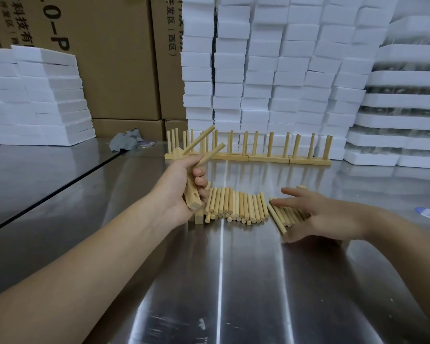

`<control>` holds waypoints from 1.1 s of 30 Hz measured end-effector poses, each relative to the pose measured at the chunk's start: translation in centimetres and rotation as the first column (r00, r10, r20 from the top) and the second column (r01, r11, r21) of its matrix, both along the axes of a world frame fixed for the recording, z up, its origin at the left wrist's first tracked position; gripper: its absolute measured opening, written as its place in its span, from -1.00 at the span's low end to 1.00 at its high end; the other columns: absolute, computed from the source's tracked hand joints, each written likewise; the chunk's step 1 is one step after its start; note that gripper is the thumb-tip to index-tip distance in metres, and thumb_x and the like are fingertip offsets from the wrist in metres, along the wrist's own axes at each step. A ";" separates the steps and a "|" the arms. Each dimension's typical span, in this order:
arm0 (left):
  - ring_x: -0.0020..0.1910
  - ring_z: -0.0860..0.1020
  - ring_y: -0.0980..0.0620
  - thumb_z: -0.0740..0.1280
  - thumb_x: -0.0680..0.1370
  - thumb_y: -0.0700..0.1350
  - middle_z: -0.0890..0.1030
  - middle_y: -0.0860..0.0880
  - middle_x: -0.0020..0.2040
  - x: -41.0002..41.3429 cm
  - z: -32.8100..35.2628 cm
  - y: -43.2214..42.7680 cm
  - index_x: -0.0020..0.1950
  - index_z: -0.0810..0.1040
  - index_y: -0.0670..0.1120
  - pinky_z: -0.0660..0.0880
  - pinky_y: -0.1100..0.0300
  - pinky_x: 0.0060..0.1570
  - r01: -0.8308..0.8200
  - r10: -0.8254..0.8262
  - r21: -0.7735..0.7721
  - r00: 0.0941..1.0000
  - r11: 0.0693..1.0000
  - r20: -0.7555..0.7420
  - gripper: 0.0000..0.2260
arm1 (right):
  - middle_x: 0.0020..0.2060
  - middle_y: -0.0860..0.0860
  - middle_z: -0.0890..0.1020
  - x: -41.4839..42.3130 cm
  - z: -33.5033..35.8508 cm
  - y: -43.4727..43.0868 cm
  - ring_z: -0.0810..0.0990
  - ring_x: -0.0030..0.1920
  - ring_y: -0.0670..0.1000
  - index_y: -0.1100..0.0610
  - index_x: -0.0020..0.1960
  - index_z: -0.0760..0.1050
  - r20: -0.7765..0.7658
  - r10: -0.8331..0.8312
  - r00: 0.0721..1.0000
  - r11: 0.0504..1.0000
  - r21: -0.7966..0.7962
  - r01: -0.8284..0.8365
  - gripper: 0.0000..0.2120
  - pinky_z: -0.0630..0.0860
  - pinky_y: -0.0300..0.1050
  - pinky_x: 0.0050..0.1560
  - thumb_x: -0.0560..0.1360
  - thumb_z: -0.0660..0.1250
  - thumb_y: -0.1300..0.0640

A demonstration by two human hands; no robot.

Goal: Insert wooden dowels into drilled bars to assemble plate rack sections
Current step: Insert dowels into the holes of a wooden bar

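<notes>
Gripping drilled bar (190,202) in left hand (181,180), tilted to bare its empty hole (196,195); reaching with right hand (315,214), splayed open, for loose dowels (236,207).

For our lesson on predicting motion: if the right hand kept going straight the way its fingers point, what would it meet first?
Most likely the loose dowels, which lie just ahead of the right hand; its height above them is unclear.
</notes>
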State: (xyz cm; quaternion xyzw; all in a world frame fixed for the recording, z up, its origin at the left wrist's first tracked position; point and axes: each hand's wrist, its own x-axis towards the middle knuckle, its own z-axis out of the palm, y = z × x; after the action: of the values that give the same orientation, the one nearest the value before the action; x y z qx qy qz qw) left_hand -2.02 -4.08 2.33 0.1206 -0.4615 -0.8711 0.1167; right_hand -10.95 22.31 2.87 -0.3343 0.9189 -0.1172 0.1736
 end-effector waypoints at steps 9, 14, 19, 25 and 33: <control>-0.50 0.38 0.16 0.37 0.68 -0.03 0.39 0.10 -0.40 0.1 0.0 0.1 -0.06 0.53 0.00 0.35 0.28 -0.51 -0.005 0.005 -0.006 1.000 1.000 0.011 -0.86 | 0.64 -0.29 -0.02 -0.3 -0.7 -0.2 -0.17 0.65 -0.08 -0.37 0.52 0.31 -0.022 -0.004 1.000 0.993 -0.116 0.002 -0.21 0.00 0.24 0.59 0.31 0.43 -0.26; -0.51 0.38 0.16 0.37 0.68 -0.03 0.39 0.10 -0.40 0.0 -0.2 0.1 -0.06 0.55 0.00 0.35 0.28 -0.52 0.001 -0.001 -0.018 1.000 1.000 0.016 -0.86 | 0.54 -0.31 0.22 -0.2 -0.6 -0.3 0.12 0.55 -0.14 -0.42 0.22 0.56 -0.103 0.005 0.995 0.966 -0.258 -0.031 -0.60 0.13 0.10 0.51 0.39 0.39 -0.22; -0.51 0.38 0.16 0.37 0.68 -0.03 0.39 0.10 -0.40 0.0 -0.1 0.2 -0.06 0.55 0.00 0.35 0.28 -0.52 -0.005 0.005 -0.017 1.000 1.000 0.019 -0.87 | 0.34 -0.34 0.49 -0.2 -0.8 -0.7 0.40 0.32 -0.29 -0.36 0.08 0.65 -0.246 -0.038 0.969 0.898 -0.434 -0.075 -0.84 0.30 -0.12 0.32 0.60 0.32 -0.17; -0.50 0.39 0.16 0.37 0.68 -0.03 0.40 0.10 -0.39 0.2 0.1 0.5 -0.04 0.56 -0.01 0.35 0.29 -0.50 0.001 -0.001 0.004 1.000 1.000 0.025 -0.88 | 0.11 -0.20 0.73 1.0 -0.2 -1.5 0.67 0.14 -0.19 -0.18 0.12 0.70 -0.069 -0.059 0.996 0.548 -0.836 -0.025 -0.79 0.55 -0.10 0.15 0.61 0.32 -0.15; -0.49 0.38 0.15 0.36 0.69 -0.04 0.40 0.08 -0.39 0.3 0.2 1.2 0.02 0.55 -0.02 0.35 0.29 -0.49 0.034 -0.034 0.023 0.999 0.999 0.023 -0.91 | -0.29 -0.02 0.55 3.4 0.1 -2.9 0.49 -0.33 -0.06 -0.07 0.06 0.71 0.229 0.136 0.964 0.485 -0.864 0.136 -0.73 0.49 -0.24 -0.32 0.50 0.39 -0.20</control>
State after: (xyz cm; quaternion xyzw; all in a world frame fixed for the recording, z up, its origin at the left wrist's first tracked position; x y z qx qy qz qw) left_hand -1.68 -2.92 2.50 0.1243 -0.4551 -0.8766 0.0951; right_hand -7.52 19.42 2.98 -0.3569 0.6995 -0.6108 0.1017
